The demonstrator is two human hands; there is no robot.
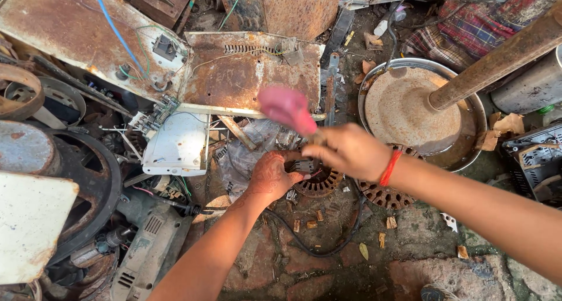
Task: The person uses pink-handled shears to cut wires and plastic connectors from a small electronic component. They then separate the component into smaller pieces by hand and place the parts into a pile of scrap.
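Few things here count as packaging, and no labels, signs or screens can be made out. A crumpled clear plastic bag (249,152) lies near the centre, toward ten o'clock from the middle, its film greyish and creased (what it holds cannot be told). At three o'clock, by the right edge, torn brown cardboard scraps (508,125) rest on the ground, flat and ragged.
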